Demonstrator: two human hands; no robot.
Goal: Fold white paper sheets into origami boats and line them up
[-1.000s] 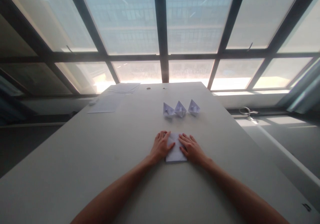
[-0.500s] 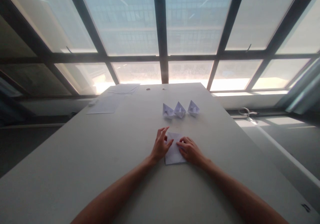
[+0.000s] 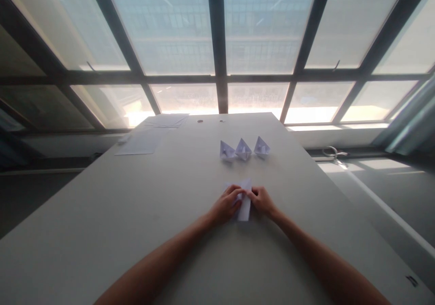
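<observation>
A folded sheet of white paper (image 3: 244, 213) is between my hands on the table, with its right part lifted and its near end showing. My left hand (image 3: 227, 205) lies over the left part of it, fingers bent and gripping the paper near its middle. On the right edge, my right hand (image 3: 261, 199) pinches the paper between thumb and curled fingers. The fingertips of both hands nearly meet, hiding the paper's centre. Beyond the hands, three folded paper boats stand in a row: a left boat (image 3: 226, 152), a middle boat (image 3: 243, 150) and a right boat (image 3: 262, 147).
The white table (image 3: 142, 205) reaches toward a wall of windows. White paper sheets (image 3: 137, 144) lie at its far left, with more sheets (image 3: 166, 120) behind them. A small dark object (image 3: 412, 281) lies near the right edge. A curtain (image 3: 404, 119) hangs at far right.
My left hand has moved right and closed onto the paper. The paper's right part has been raised and folded toward the left; my right hand now pinches its right edge.
</observation>
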